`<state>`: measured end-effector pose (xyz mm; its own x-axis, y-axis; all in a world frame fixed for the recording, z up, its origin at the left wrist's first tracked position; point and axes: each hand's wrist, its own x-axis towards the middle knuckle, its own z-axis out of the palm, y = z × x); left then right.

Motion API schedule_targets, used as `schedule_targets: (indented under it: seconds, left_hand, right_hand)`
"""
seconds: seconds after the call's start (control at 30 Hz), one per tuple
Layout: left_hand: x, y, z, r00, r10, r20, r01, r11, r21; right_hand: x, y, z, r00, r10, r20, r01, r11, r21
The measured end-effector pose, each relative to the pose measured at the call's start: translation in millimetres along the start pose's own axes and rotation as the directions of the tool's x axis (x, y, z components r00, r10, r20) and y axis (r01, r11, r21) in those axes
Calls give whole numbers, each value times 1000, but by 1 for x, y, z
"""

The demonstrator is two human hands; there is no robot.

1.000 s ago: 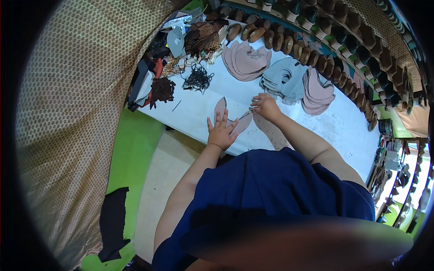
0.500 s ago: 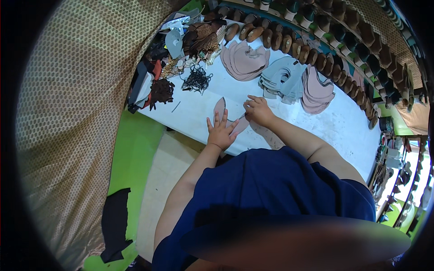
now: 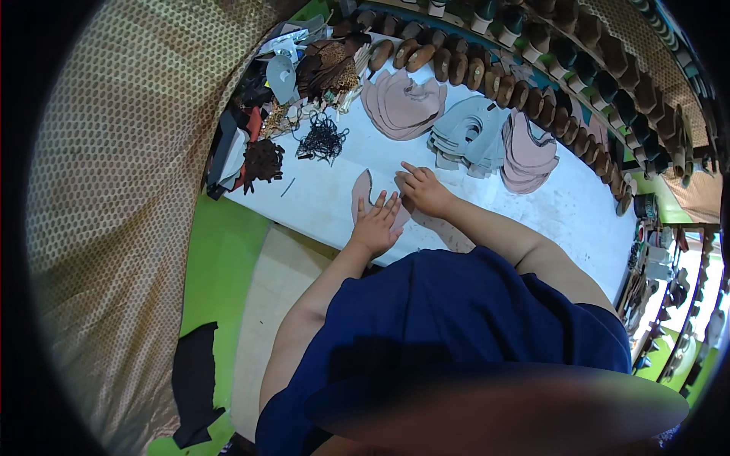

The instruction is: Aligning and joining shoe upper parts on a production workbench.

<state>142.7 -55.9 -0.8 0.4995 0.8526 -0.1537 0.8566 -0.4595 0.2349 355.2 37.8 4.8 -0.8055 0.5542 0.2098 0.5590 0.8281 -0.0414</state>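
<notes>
A pale pink, curved shoe-upper piece (image 3: 360, 196) with a dark line along its inner edge lies flat on the white table. My left hand (image 3: 374, 228) rests on it with the fingers spread, covering its middle. Just to the right, my right hand (image 3: 426, 193) is at the curved inner edge, its foremost fingers stretched out to the left and apart. The fingertips nearest the pink piece are partly hidden, and I see nothing held in them.
Beyond my hands lie stacks of pink pieces (image 3: 401, 114) and grey pieces (image 3: 456, 133). A black tangle of strips (image 3: 322, 139) and a brown heap (image 3: 263, 161) sit at the left. Rows of brown shoe lasts (image 3: 502, 90) line the table's far side.
My right hand has shifted slightly left along the pink piece's edge, its foremost fingers straighter now. My left hand's fingers have drawn closer together. The view has shifted a little.
</notes>
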Motion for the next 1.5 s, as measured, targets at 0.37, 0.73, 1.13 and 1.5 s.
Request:
schedule_targets:
  seconds: [0.37, 0.73, 1.13, 1.5]
  left_hand:
    - [11, 11, -15, 999, -42, 29, 41, 999, 15]
    - [16, 9, -3, 998, -32, -61, 33, 999, 20]
    - [15, -4, -28, 995, -71, 73, 72, 997, -5]
    - [-31, -73, -13, 791, -595, -143, 581, 804, -128]
  right_hand:
    - [4, -3, 7, 992, 118, 38, -121, 990, 71]
    - [4, -6, 8, 977, 206, 49, -211, 971, 115]
    - [-2, 7, 8, 862, 500, 86, -498, 800, 335]
    - [-44, -42, -8, 900, 206, 384, -274, 952, 132]
